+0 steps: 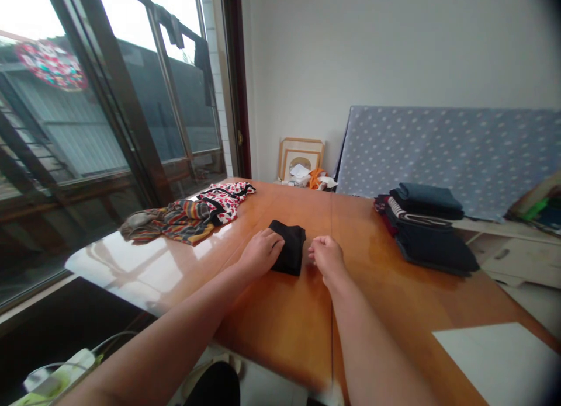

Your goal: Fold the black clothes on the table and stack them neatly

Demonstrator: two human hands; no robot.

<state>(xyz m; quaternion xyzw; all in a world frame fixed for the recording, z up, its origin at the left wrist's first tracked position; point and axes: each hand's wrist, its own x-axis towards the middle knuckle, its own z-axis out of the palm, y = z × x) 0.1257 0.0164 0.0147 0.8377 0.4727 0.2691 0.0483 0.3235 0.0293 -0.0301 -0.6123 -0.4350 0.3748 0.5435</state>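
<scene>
A black garment [290, 251], folded into a small rectangle, lies flat on the wooden table in front of me. My left hand [263, 249] is closed over its left edge, with the fingertips on the dark cloth. Just past the opposite edge, my right hand [326, 255] hovers with its fingers curled together. A narrow gap separates it from the cloth, and I see nothing in it.
The glossy table [272, 312] stands beside large windows. Patterned clothes [188, 216] lie loosely at the left. A stack of folded clothes [432, 231] sits at the right, and a white sheet [495, 359] lies nearer. A power strip [65, 377] is low at the left.
</scene>
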